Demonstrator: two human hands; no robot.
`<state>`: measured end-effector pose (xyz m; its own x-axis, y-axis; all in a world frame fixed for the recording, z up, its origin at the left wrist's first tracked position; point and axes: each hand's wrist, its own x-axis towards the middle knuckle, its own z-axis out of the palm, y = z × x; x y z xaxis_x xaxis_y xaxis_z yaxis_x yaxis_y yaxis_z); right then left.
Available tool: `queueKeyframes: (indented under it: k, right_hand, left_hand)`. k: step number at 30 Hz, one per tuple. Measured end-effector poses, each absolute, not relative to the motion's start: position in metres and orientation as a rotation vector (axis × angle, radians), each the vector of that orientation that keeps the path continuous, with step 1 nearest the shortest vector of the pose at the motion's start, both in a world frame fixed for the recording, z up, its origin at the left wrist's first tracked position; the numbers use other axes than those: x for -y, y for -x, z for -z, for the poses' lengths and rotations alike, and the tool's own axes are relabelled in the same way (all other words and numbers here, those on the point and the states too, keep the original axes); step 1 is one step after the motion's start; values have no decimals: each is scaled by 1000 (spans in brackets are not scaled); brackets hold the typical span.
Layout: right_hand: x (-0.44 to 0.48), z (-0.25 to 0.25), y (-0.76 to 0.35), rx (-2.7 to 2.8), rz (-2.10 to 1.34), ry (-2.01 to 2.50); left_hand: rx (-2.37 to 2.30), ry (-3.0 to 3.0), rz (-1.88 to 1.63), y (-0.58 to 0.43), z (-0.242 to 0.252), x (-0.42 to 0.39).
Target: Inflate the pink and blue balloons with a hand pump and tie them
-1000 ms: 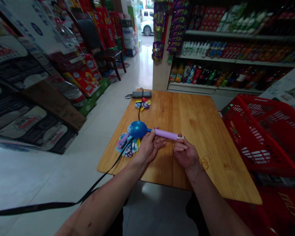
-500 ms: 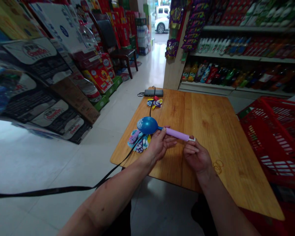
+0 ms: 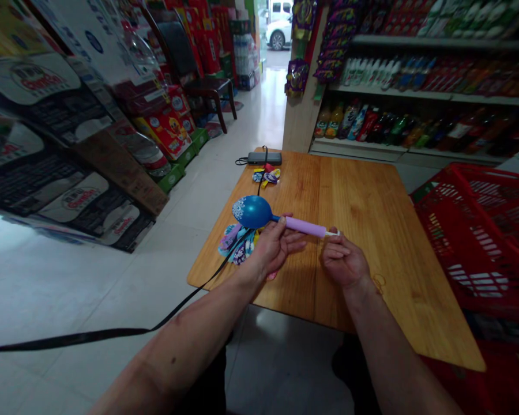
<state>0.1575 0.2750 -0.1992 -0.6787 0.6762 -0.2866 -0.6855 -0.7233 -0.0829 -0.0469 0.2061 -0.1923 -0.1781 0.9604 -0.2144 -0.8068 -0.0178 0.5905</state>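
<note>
A blue balloon (image 3: 255,211) with a white pattern at its far end sits partly inflated on the nozzle of a purple balloon pump (image 3: 305,226). My left hand (image 3: 279,245) pinches the balloon's neck where it meets the pump, its other fingers stretched under the barrel. At the pump's right end, my right hand (image 3: 343,256) is closed on the white handle (image 3: 334,233), with a short length of white rod showing. Flat patterned balloons (image 3: 237,245) lie in a pile beneath the blue one, partly hidden by it and my left hand.
A grey power bank (image 3: 264,158) with a black cable lies at the table's far left corner, near more flat balloons (image 3: 268,176). Rubber bands (image 3: 378,282) lie by my right wrist. Red baskets (image 3: 480,242) stand along the right side. A black strap (image 3: 185,311) crosses my left forearm.
My right hand has drawn the handle slightly out of the barrel, so white rod now shows. The left hand keeps its hold at the balloon's neck. The whole view has shifted slightly.
</note>
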Motion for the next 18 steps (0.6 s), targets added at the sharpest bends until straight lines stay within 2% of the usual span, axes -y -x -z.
queueKeyframes:
  k: [5, 14, 18]
  right_hand:
    - [-266, 208, -145, -61, -2348, 341]
    - [-284, 191, -176, -111, -2322, 337]
    - [-268, 198, -160, -5, -2394, 325]
  left_hand:
    - [-694, -274, -1583, 29, 194, -203]
    - [-767, -304, -1702, 58, 181, -209]
    - [-746, -304, -1610, 44, 186, -203]
